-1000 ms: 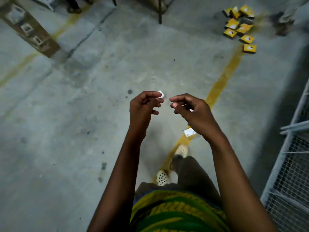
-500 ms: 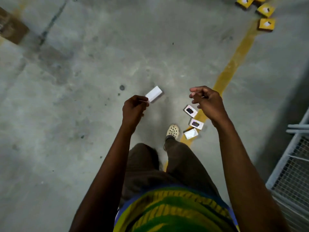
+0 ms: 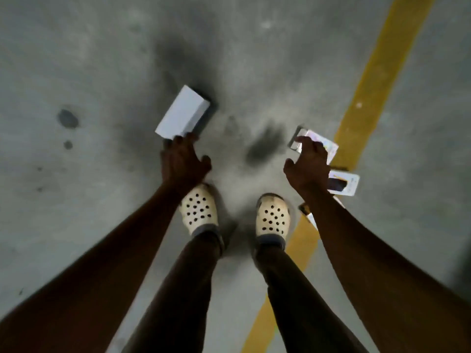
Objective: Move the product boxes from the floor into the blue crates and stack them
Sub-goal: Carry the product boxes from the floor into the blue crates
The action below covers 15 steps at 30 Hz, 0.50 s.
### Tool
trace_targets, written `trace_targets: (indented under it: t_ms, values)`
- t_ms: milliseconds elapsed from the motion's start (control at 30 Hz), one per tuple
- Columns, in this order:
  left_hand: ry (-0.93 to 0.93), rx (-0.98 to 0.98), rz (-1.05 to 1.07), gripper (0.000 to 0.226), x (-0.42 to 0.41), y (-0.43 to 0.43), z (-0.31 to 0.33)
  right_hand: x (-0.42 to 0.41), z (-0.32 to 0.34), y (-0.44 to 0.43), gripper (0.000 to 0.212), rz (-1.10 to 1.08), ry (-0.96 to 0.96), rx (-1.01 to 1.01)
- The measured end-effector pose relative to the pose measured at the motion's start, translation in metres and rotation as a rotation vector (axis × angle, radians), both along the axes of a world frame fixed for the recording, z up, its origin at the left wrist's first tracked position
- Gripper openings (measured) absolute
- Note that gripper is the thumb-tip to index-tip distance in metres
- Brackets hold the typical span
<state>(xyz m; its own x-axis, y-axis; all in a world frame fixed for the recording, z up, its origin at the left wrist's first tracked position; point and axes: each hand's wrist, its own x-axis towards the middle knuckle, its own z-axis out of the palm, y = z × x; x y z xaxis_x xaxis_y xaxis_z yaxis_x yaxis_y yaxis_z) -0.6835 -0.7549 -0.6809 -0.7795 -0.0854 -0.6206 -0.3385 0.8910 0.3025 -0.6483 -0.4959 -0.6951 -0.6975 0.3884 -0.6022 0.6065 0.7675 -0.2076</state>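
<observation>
On floor: 3 boxes | left hand: 1 white box

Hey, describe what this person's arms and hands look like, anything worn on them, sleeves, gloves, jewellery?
Both arms are bare as far up as the frame shows: no sleeves in view. The left hand and right hand wear no gloves, and no watch, bracelet or ring can be made out, though the picture is dim and blurred. Lower down, the person wears dark trousers and cream perforated clogs.
</observation>
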Motion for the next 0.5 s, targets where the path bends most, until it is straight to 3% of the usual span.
trace_targets:
  t_ms: [133,200,300,367,500]
  values:
    - [-0.009,-0.227,0.052,0.119,-0.033,-0.013,-0.127,0.004,-0.107,0.024,0.109,0.007,-0.180,0.259]
    - [-0.012,-0.242,0.141,0.133,-0.044,-0.020,-0.160,0.008,-0.134,0.043,0.119,0.011,-0.189,0.324]
    - [0.025,-0.265,0.185,0.127,-0.052,-0.026,-0.171,0.004,-0.138,0.069,0.122,0.072,-0.092,0.373]
    - [0.043,-0.275,0.158,0.118,-0.047,-0.025,-0.150,0.002,-0.121,0.075,0.109,0.087,-0.085,0.341]
    - [0.035,-0.086,0.173,0.105,-0.024,-0.021,-0.049,-0.004,-0.032,0.046,0.090,-0.013,-0.128,0.050]
